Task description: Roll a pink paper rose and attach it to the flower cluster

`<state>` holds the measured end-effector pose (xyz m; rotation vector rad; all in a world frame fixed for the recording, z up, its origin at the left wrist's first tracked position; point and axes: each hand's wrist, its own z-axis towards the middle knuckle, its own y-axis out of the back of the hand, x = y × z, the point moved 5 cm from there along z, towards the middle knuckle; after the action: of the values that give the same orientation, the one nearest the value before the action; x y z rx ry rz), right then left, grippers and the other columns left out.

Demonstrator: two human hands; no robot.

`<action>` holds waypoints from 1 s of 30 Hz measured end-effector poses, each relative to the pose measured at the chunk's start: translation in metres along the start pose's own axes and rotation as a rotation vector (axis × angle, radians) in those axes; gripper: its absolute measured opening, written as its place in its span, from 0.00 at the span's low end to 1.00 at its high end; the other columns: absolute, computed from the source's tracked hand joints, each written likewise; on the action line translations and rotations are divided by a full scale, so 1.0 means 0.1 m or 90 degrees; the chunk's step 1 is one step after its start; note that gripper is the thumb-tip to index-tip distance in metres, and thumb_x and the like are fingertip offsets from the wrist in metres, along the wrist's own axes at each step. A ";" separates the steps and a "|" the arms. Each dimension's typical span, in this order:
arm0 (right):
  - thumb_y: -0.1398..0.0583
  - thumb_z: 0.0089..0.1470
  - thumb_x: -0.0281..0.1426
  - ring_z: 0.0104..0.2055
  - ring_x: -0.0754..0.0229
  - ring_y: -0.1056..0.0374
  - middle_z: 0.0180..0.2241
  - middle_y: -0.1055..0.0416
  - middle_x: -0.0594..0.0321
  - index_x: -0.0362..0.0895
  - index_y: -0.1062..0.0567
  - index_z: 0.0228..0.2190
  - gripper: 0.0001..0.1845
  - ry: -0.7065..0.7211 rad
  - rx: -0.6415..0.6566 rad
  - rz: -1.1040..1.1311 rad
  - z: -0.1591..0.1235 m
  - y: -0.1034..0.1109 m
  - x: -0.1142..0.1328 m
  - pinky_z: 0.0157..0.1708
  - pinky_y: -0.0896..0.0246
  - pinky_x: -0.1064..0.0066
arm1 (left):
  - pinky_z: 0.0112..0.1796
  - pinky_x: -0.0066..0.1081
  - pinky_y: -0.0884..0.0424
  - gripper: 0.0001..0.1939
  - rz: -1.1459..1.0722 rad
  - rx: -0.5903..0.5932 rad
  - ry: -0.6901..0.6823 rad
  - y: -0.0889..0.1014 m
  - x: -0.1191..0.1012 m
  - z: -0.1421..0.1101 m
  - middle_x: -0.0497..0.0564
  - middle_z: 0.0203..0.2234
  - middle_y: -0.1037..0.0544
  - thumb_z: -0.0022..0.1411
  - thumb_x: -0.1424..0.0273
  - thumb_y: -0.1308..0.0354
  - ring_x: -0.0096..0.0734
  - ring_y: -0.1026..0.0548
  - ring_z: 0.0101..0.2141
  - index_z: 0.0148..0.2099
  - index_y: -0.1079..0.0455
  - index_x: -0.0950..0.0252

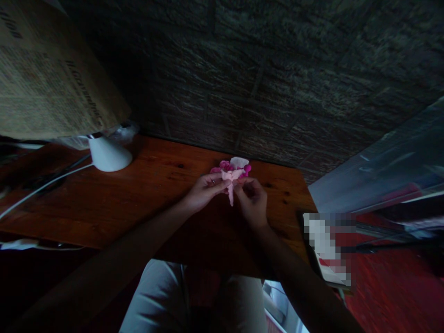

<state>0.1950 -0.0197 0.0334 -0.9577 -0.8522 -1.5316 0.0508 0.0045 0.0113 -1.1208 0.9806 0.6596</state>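
Observation:
Both my hands meet over the wooden table around a soft, pale pink piece (231, 178) that looks like fuzzy material, with a narrow tail hanging down. My left hand (205, 189) pinches its left side between thumb and fingers. From the right, my right hand (254, 196) closes its thumb and fingertips on it near the middle. Just behind it show magenta petal-like pieces (247, 170) and a whitish rounded piece (239, 162). Whether these are joined to the pale pink piece, I cannot tell.
A lamp with a white base (110, 155) and a newsprint-patterned shade (52, 74) stands at left on the wooden table (152, 185), its white cable (45, 185) trailing. Behind rises a dark brick-patterned wall (243, 83). A blurred-out pale object (326, 249) sits at the right edge.

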 end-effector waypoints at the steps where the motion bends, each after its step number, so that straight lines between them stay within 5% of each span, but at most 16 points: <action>1: 0.34 0.54 0.40 0.31 0.60 0.29 0.29 0.25 0.65 0.47 0.24 0.32 0.10 0.007 0.006 -0.006 0.00 -0.01 0.00 0.34 0.31 0.66 | 0.41 0.33 0.24 0.17 0.000 -0.002 0.000 0.00 0.00 0.00 0.54 0.36 0.17 0.53 0.61 0.26 0.32 0.21 0.36 0.42 0.17 0.65; 12: 0.37 0.60 0.36 0.39 0.57 0.25 0.36 0.21 0.61 0.50 0.18 0.36 0.06 0.122 0.018 -0.099 -0.01 0.04 0.18 0.41 0.28 0.63 | 0.39 0.29 0.23 0.18 -0.085 -0.022 -0.005 -0.02 -0.06 0.03 0.52 0.39 0.17 0.48 0.67 0.24 0.30 0.21 0.38 0.42 0.20 0.64; 21: 0.38 0.61 0.32 0.45 0.55 0.24 0.43 0.19 0.61 0.56 0.18 0.46 0.13 0.181 0.044 -0.133 -0.08 0.00 0.29 0.48 0.27 0.59 | 0.42 0.31 0.27 0.16 -0.022 -0.050 -0.051 0.05 -0.05 0.04 0.52 0.41 0.17 0.48 0.67 0.25 0.31 0.21 0.40 0.40 0.18 0.63; 30: 0.39 0.62 0.34 0.44 0.57 0.27 0.43 0.25 0.58 0.54 0.19 0.49 0.15 0.174 0.075 -0.160 -0.08 -0.07 0.21 0.44 0.27 0.64 | 0.53 0.40 0.28 0.19 0.103 -0.104 -0.100 0.08 -0.12 0.00 0.54 0.41 0.15 0.47 0.64 0.24 0.40 0.20 0.46 0.42 0.18 0.65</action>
<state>0.1856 -0.0344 0.0486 -0.5543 -0.8764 -1.7570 0.0392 0.0077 0.0185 -1.1208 0.9006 0.9586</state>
